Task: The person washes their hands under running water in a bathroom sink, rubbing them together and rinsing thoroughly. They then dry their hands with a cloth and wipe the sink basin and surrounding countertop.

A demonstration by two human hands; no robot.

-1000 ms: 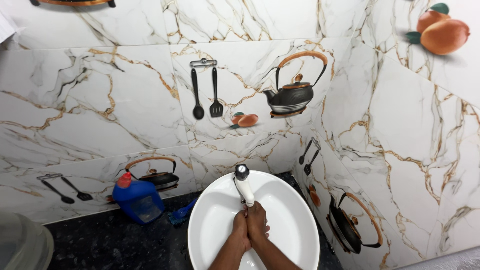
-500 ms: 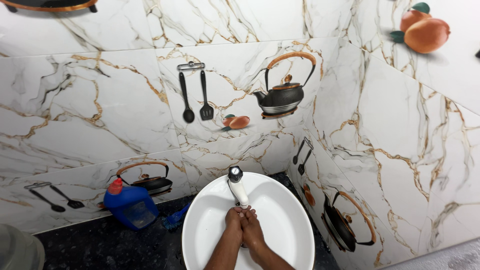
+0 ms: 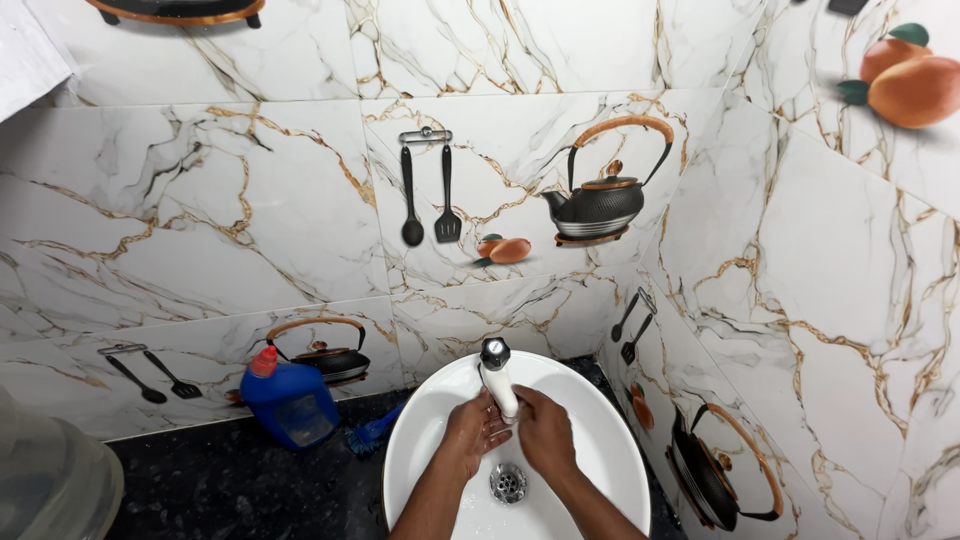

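Head view: both hands under the spout of a white basin

Head view looks down on a round white basin (image 3: 600, 440) set on a dark speckled counter (image 3: 250, 490) in a corner of marble-patterned tiles. At the basin's 12 o'clock stands a white tap (image 3: 497, 378) with a dark knob on top, its spout slanting down toward the middle of the bowl.

The left hand (image 3: 473, 432) sits just at 8 o'clock of the spout tip, palm turned up and fingers loosely cupped. The right hand (image 3: 545, 432) lies at 4 o'clock of the spout, back upward, fingers curled toward the tip. The two are apart, not pressed together, and neither pinches anything; whether a fingertip touches the spout cannot be told. Below them, near the bowl's centre, the metal drain (image 3: 508, 482) shows uncovered.

As to progress: the hands are placed where water would fall, so the washing seems under way rather than finished. No stream, suds or pooled water can be made out, so whether the tap runs is unclear. Nothing to dry with is in sight.

At 9 o'clock of the basin a blue bottle (image 3: 290, 400) with a red cap stands against the wall, a blue brush (image 3: 372, 434) lying between it and the bowl.
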